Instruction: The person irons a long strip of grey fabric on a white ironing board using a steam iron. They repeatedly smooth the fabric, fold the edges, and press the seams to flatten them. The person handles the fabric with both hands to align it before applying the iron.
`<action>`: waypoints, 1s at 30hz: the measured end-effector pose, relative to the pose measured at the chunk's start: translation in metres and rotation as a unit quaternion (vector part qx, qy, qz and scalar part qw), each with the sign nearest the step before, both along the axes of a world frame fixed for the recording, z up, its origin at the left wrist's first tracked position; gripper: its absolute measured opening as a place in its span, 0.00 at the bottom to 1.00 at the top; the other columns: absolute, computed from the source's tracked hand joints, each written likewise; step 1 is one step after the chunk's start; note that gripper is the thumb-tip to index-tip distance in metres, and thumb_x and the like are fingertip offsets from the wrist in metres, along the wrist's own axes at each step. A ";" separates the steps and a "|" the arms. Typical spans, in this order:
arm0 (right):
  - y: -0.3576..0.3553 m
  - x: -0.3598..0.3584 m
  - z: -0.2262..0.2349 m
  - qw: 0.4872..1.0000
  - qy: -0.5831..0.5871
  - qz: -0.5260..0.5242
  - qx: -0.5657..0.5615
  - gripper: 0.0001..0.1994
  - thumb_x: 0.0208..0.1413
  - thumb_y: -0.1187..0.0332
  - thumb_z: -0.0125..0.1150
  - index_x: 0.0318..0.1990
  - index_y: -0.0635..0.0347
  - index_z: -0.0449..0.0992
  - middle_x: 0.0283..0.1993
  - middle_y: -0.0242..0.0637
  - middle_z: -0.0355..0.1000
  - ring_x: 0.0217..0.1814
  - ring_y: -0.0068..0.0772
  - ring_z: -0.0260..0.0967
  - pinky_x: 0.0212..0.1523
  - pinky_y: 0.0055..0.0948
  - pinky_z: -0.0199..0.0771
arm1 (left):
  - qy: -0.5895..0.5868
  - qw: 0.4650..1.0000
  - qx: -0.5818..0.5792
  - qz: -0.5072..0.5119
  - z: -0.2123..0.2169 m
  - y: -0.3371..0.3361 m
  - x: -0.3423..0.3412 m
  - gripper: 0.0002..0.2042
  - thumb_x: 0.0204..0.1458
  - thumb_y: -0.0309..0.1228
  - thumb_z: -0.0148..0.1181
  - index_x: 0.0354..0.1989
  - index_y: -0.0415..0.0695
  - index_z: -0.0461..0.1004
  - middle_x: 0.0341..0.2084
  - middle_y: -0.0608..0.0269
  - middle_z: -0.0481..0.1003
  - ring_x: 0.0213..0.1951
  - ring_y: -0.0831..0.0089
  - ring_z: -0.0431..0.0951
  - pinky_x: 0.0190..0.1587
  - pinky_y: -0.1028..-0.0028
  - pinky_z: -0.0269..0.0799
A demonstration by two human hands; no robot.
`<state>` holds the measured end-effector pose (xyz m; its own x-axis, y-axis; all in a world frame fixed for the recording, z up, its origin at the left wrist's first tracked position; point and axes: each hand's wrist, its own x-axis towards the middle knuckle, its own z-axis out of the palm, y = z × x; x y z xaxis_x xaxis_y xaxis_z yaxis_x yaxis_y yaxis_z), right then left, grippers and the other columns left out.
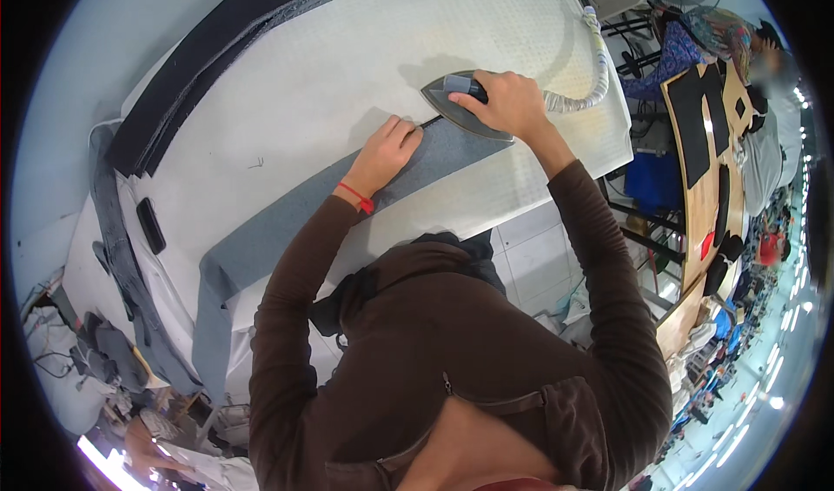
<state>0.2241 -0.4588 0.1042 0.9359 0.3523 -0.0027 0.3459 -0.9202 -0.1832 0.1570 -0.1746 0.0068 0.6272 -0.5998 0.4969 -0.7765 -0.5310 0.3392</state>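
A long grey fabric strip (287, 222) lies across the white padded ironing table (347, 65) and hangs over its left edge. My right hand (508, 100) grips the blue handle of a steam iron (460, 109) resting on the strip's far end. My left hand (389, 150) lies flat on the strip just behind the iron, fingers pressing the cloth down; a red band circles that wrist. A wrapped hose (595, 56) runs from the iron up and away.
A stack of dark fabric strips (217, 48) lies along the table's far left side. A black phone (150, 225) sits near the left edge. To the right stands a wooden board with black cut pieces (708, 135), and another person (769, 65) beyond it.
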 end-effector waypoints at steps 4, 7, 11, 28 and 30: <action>0.007 -0.007 -0.007 0.999 -0.045 0.008 0.014 0.34 0.65 0.28 0.66 0.40 0.55 0.88 0.26 0.43 0.83 0.29 0.54 0.85 0.31 0.48 0.85 | -0.026 1.000 0.006 -0.006 -0.001 -0.003 0.000 0.14 0.51 0.22 0.65 0.48 0.35 0.82 0.45 0.56 0.78 0.48 0.59 0.80 0.52 0.65 0.83; 0.011 -0.007 -0.003 0.999 -0.033 0.007 0.003 0.34 0.65 0.28 0.66 0.40 0.55 0.87 0.25 0.43 0.82 0.29 0.54 0.85 0.30 0.49 0.84 | -0.025 1.000 0.015 -0.001 -0.001 -0.005 0.001 0.14 0.51 0.22 0.66 0.47 0.36 0.82 0.44 0.56 0.78 0.48 0.59 0.79 0.51 0.65 0.83; 0.013 -0.010 -0.005 0.999 -0.033 0.009 0.005 0.34 0.64 0.27 0.66 0.41 0.55 0.87 0.25 0.44 0.82 0.28 0.56 0.84 0.30 0.50 0.84 | -0.023 1.000 0.007 0.004 0.000 -0.007 0.002 0.15 0.51 0.21 0.65 0.48 0.35 0.82 0.44 0.56 0.77 0.48 0.59 0.79 0.51 0.65 0.83; 0.021 -0.018 0.008 0.999 -0.026 0.016 0.024 0.33 0.64 0.29 0.68 0.39 0.57 0.86 0.26 0.43 0.83 0.30 0.53 0.85 0.31 0.48 0.85 | 0.026 0.998 0.041 0.032 0.011 0.004 -0.005 0.19 0.53 0.21 0.65 0.55 0.32 0.82 0.50 0.53 0.79 0.53 0.54 0.80 0.56 0.62 0.83; 0.025 -0.016 0.006 0.999 -0.039 -0.001 0.036 0.33 0.64 0.29 0.68 0.39 0.57 0.86 0.25 0.43 0.82 0.28 0.53 0.84 0.30 0.48 0.85 | 0.021 0.999 0.034 0.036 0.016 0.009 -0.007 0.18 0.52 0.21 0.65 0.53 0.33 0.82 0.47 0.55 0.79 0.51 0.57 0.80 0.55 0.64 0.83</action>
